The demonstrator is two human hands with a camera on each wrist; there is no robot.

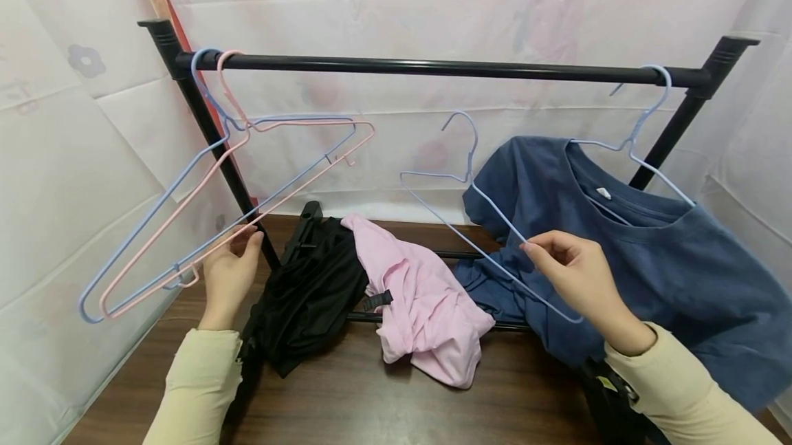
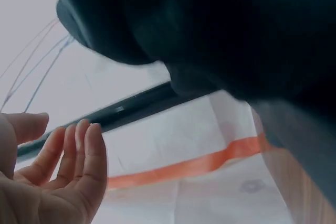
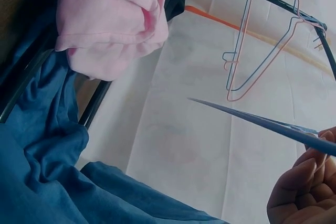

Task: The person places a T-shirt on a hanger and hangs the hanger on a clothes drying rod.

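The right hand [image 1: 578, 273] is pinching a loose blue hanger [image 1: 470, 204] by its lower wire, holding it clear of the rail [image 1: 433, 68] above the pink shirt [image 1: 421, 300]. The left hand [image 1: 230, 269], fingers spread, is touching the hung pink hanger [image 1: 235, 204]. Judging by this, a garment is being readied for hanging; next, the hanger needs threading through the shirt's neck.

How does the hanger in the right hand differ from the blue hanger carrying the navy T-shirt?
The loose blue hanger is off the rail, pinched by the right hand; the shirt's hanger is hooked on the rail. The loose one is bare and tilted; the other holds the navy T-shirt. Both are thin, pale blue wire hangers.
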